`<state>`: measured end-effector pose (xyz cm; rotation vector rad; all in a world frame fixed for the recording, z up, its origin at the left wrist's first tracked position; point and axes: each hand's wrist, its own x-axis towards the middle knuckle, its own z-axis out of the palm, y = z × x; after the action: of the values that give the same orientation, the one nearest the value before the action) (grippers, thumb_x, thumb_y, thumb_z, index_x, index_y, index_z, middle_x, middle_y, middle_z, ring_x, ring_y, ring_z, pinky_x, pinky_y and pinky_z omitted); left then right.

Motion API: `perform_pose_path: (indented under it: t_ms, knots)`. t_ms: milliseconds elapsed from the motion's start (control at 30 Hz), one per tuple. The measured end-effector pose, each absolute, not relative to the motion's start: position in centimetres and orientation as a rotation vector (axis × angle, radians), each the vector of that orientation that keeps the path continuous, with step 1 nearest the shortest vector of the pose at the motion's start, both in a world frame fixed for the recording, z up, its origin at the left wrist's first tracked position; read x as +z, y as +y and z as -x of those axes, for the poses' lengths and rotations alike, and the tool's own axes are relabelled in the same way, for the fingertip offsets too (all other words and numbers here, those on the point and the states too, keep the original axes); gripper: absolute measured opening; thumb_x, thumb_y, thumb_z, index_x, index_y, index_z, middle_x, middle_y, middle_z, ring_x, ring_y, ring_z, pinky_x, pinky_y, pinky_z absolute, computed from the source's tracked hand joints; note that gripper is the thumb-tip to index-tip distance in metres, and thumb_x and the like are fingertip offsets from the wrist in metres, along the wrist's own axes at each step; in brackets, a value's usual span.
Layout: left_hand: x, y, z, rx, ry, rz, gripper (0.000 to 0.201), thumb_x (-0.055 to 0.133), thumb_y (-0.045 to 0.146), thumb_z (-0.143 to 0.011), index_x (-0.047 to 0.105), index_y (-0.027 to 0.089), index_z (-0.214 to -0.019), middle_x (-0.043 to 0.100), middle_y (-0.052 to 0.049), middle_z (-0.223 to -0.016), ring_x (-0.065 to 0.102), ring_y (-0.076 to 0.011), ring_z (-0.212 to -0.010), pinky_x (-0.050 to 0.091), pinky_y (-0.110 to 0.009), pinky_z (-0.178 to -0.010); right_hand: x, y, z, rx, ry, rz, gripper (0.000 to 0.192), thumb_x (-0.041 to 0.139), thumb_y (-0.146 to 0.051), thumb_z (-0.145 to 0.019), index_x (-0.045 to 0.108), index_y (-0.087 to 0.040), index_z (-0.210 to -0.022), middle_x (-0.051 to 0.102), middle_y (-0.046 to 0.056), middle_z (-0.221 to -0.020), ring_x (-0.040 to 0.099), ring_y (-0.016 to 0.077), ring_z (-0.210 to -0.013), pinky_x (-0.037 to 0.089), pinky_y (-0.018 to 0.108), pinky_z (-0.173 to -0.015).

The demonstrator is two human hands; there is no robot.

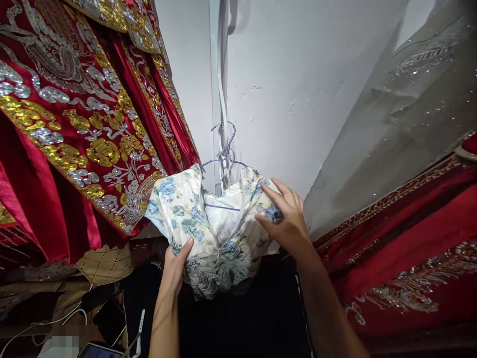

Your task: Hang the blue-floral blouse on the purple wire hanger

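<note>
A white garment with blue and green flowers (208, 223) hangs bunched on a thin purple wire hanger (227, 154) in front of a white wall. My left hand (175, 271) grips the garment's lower left folds from below. My right hand (285, 216) holds the right shoulder of the garment, thumb under the cloth and fingers laid over it. The hanger's hook rises above the cloth between my hands, and what it hangs from I cannot tell.
Red robes with gold and silver embroidery (74, 124) hang close on the left. A red embroidered cloth (410, 248) and a grey sequined one (402, 124) fill the right. Below left lie a phone (100, 351), white cables (70, 318) and a quilted gold item (106, 263).
</note>
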<state>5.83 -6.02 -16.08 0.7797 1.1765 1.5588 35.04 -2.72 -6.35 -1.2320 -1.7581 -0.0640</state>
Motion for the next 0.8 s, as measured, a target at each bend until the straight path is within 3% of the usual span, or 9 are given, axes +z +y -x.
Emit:
perform_pose_path:
  t_ms: [67, 133, 233, 300, 433, 633, 800]
  knots:
    - [-16.8, -6.8, -6.2, 1.519, 1.192, -0.753, 0.068, 0.083, 0.039, -0.079, 0.058, 0.019, -0.139, 0.065, -0.014, -0.138, 0.06, -0.0309, -0.132, 0.04, -0.047, -0.118, -10.6, -3.9, -34.7, 0.164, -1.499, 1.205, 0.058, 0.068, -0.046, -0.088, 0.058, -0.029, -0.142, 0.058, 0.008, -0.146, 0.048, 0.0342, -0.138, 0.037, 0.054, -0.115]
    - [-17.2, -7.1, -6.7, 1.483, 1.22, -0.801, 0.072, 0.085, 0.039, -0.077, 0.057, 0.022, -0.141, 0.062, -0.013, -0.142, 0.055, -0.0293, -0.138, 0.035, -0.045, -0.122, -14.4, -4.6, -33.7, 0.494, -1.213, 1.171, 0.04, 0.06, -0.051, -0.092, 0.071, -0.024, -0.12, 0.073, 0.011, -0.118, 0.066, 0.0311, -0.112, 0.051, 0.047, -0.098]
    - [-17.3, -7.4, -8.0, 1.405, 1.254, -0.838, 0.075, 0.085, 0.043, -0.076, 0.056, 0.022, -0.142, 0.06, -0.014, -0.145, 0.051, -0.03, -0.142, 0.032, -0.047, -0.123, -17.5, -4.6, -30.8, 1.019, -1.21, 1.189, 0.051, 0.05, -0.063, -0.094, 0.072, -0.02, -0.078, 0.07, 0.01, -0.072, 0.066, 0.0253, -0.069, 0.051, 0.037, -0.067]
    - [-17.2, -7.7, -8.8, 1.391, 1.238, -0.828, 0.077, 0.085, 0.044, -0.076, 0.054, 0.02, -0.143, 0.059, -0.015, -0.145, 0.051, -0.031, -0.141, 0.033, -0.047, -0.123, -17.7, -4.2, -28.6, 1.24, -1.303, 1.194, 0.06, 0.046, -0.068, -0.094, 0.066, -0.021, -0.065, 0.064, 0.008, -0.059, 0.06, 0.0221, -0.058, 0.045, 0.035, -0.059]
    - [-16.8, -8.3, -9.6, 1.427, 1.222, -0.815, 0.075, 0.085, 0.042, -0.076, 0.056, 0.02, -0.141, 0.06, -0.015, -0.144, 0.053, -0.0305, -0.139, 0.036, -0.044, -0.122, -17.1, -3.7, -25.7, 1.252, -1.337, 1.242, 0.058, 0.05, -0.063, -0.094, 0.053, -0.022, -0.054, 0.055, 0.003, -0.05, 0.055, 0.0177, -0.052, 0.043, 0.031, -0.058]
    - [-17.8, -7.7, -9.5, 1.639, 1.284, -0.762, 0.063, 0.083, 0.04, -0.076, 0.06, 0.019, -0.13, 0.067, -0.013, -0.132, 0.061, -0.0306, -0.128, 0.046, -0.044, -0.112, -18.4, -4.6, -26.4, 1.315, -1.372, 1.324, 0.042, 0.048, -0.042, -0.095, 0.062, -0.019, -0.063, 0.062, 0.003, -0.055, 0.056, 0.0151, -0.054, 0.042, 0.027, -0.057]
    - [-20.9, -8.3, -11.8, 2.149, 1.723, -1.154, 0.055, 0.078, 0.032, -0.081, 0.052, 0.024, -0.128, 0.049, -0.013, -0.145, 0.046, -0.0289, -0.139, 0.033, -0.048, -0.119, -18.3, -5.1, -27.9, 1.302, -1.452, 1.364, 0.043, 0.053, -0.036, -0.092, 0.058, -0.019, -0.053, 0.056, 0.001, -0.047, 0.05, 0.0131, -0.048, 0.039, 0.027, -0.056]
